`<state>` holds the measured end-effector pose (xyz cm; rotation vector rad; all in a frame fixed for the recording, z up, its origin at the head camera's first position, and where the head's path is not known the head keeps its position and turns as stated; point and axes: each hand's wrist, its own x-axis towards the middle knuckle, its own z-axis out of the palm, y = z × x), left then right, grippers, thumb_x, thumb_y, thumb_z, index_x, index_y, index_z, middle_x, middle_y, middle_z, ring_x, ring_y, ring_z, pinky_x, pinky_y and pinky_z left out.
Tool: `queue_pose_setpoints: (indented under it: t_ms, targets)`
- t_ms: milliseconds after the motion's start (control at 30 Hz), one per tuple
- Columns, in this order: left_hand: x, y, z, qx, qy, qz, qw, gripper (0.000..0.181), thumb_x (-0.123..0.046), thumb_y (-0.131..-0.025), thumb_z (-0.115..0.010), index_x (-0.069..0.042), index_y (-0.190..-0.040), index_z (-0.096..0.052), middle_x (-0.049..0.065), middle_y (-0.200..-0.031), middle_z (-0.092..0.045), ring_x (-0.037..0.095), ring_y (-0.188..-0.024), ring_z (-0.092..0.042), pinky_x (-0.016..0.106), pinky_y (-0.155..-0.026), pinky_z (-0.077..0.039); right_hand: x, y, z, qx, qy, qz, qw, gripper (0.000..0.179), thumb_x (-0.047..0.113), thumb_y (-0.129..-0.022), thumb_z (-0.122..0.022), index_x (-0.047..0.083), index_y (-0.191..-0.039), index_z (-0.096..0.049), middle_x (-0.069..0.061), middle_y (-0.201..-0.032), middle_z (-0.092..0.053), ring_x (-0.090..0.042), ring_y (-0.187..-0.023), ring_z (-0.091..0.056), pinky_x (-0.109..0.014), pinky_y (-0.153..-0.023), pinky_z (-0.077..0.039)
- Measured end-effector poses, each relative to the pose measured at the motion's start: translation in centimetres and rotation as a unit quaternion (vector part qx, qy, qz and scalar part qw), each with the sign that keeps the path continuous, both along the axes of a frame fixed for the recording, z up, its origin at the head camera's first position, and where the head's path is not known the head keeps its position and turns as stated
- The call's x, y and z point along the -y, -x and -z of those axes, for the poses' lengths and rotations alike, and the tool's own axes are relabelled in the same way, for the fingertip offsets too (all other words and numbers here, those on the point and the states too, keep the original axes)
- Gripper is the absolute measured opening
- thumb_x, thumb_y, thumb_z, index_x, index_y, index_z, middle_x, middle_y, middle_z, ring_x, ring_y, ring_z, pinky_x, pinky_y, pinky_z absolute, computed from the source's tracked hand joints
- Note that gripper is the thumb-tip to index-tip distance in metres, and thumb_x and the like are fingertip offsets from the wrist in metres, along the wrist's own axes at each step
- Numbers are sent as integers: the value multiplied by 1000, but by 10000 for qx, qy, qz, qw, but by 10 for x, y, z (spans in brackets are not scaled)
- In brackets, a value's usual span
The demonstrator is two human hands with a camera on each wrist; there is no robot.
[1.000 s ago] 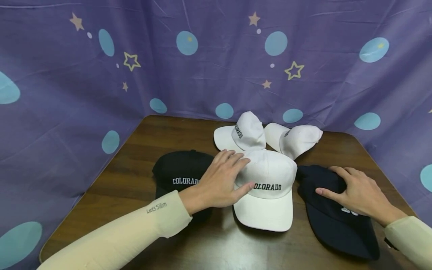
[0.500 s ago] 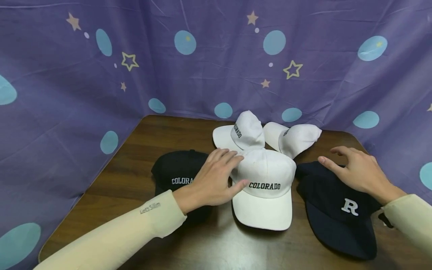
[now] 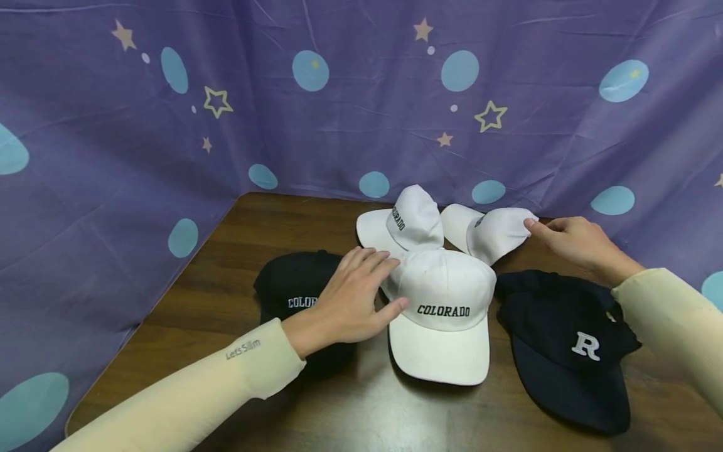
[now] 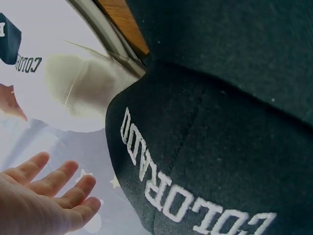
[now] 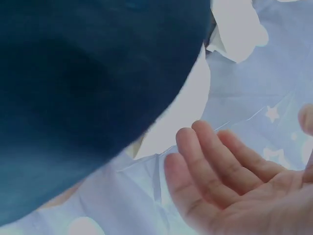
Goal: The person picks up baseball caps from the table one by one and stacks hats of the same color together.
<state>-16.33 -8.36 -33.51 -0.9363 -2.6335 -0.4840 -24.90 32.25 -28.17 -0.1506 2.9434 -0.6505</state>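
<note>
My left hand (image 3: 353, 298) hovers with fingers spread between a black cap (image 3: 294, 279) and a white cap (image 3: 446, 295), both lettered COLORADO. It partly covers the black cap in the head view; in the left wrist view its fingers (image 4: 80, 188) hold nothing. My right hand (image 3: 582, 245) is extended toward the back, its thumb tip right at the rear edge of a second white cap (image 3: 499, 232). The right wrist view shows those fingers (image 5: 225, 171) loosely extended and thumb apart. Below that arm sits a navy cap (image 3: 565, 358) with a white R.
A third white cap (image 3: 418, 220) stands at the back, touching the neighbouring white caps in the head view. The caps rest on a brown wooden table (image 3: 226, 245). A purple curtain (image 3: 361, 113) with stars hangs right behind the table's far edge.
My right hand has lifted off the navy cap, uncovering its R, and moved back to the rear right white cap. My left hand has shifted slightly left, off the front white cap's lettering.
</note>
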Motion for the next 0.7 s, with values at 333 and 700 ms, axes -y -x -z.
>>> queue_pose_setpoints:
  t_ms: [333,700]
  targets:
    - [6,-3,-1,29,-59,-25,10000,62,-49,-96,-60,-8,-143,-57,16,-145,-55,39,-139,-44,52,-123,-21,4,29,4,1151,803,523,9887,108,81,-93,-36,-16,-139,-47,-33,-126,-63,-40,-103,-69,-49,-83,-60]
    - [11,-4,0,37,-127,-46,9999,63,-50,-96,-60,-8,-142,-58,13,-144,-56,33,-138,-44,52,-123,-20,7,49,19,1857,752,889,9757,104,70,-100,-31,-25,-142,-34,-35,-123,-63,-44,-107,-68,-48,-83,-61]
